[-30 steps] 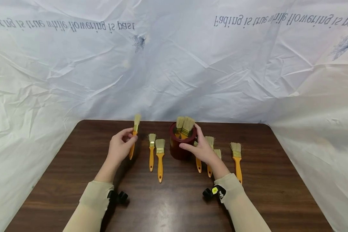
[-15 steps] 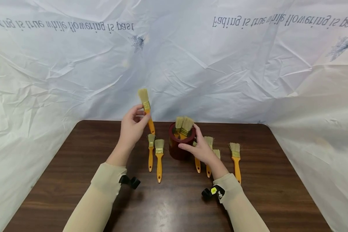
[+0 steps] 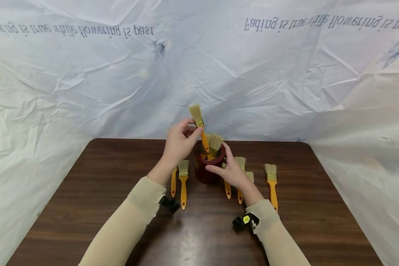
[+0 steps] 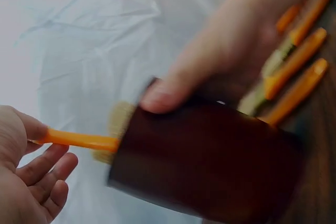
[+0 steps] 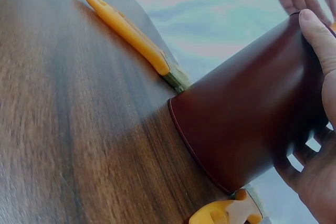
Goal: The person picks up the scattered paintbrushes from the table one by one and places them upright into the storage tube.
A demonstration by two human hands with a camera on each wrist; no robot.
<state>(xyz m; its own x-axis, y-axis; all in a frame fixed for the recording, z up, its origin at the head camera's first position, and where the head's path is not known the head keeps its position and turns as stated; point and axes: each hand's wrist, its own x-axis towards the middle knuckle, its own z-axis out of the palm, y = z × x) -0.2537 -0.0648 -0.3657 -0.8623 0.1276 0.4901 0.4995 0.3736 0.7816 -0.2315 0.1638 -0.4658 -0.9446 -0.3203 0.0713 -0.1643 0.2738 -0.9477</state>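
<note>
My left hand [image 3: 181, 144] pinches a paintbrush [image 3: 195, 113] by the top of its yellow-orange handle, bristles up. The handle's lower end hangs over the mouth of a dark red round pot [image 3: 203, 174]; in the left wrist view the handle [image 4: 84, 140] points at the pot's rim. My right hand [image 3: 232, 170] grips the pot's right side, thumb at the front near the rim, as the right wrist view of the pot [image 5: 241, 103] also shows. Inside the pot stand brushes [image 3: 217, 142] with bristles up, partly hidden behind the held one.
Left of the pot lie two brushes, one wide [image 3: 183, 188] and one narrow [image 3: 173, 184] partly covered by my left arm. On its right several brushes [image 3: 227, 189] lie partly under my right arm, with another [image 3: 271, 181] farther right. White sheeting [image 3: 199, 74] hangs behind the brown table [image 3: 103, 184].
My left hand has lifted the paintbrush from the table's left side and carried it right, over the pot. The right hand and pot have stayed in place.
</note>
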